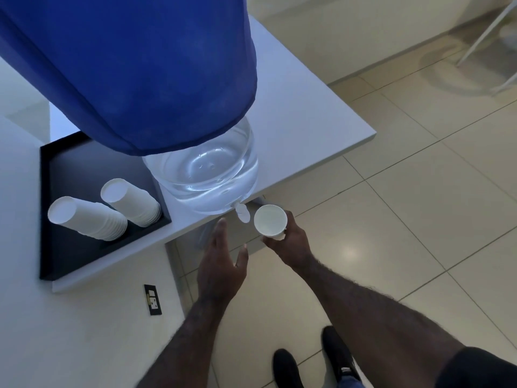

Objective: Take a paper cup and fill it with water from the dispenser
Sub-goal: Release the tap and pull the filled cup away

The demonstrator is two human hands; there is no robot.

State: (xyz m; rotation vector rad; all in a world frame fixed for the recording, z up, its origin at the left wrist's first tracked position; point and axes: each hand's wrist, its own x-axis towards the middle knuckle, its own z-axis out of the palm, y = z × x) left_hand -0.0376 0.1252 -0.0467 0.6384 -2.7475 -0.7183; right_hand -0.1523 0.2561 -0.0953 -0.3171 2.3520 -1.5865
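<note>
Two black shoes (313, 359) are seen at the bottom, on the pale tiled floor (419, 191). Above them two bare arms reach forward. A white paper cup (270, 220) is gripped in the right hand (288, 242), with fingers wrapped around its lower side. The cup is held upright, with its open mouth pointing up toward the camera and its long way running up and down. No water can be made out inside it. It is held just beside the small white tap (242, 213), a bit to the right of it and not under it. The left hand (221, 264) is open and holds nothing; its fingertips are close below the tap. The tap sticks out from a clear water bottle (207, 175) with water in it, covered on top by a blue cloth cover (134, 68). The bottle stands at the edge of a white counter (302, 107). On the counter a black tray (70, 247) holds two stacks of white paper cups (112, 211), set upside down.
</note>
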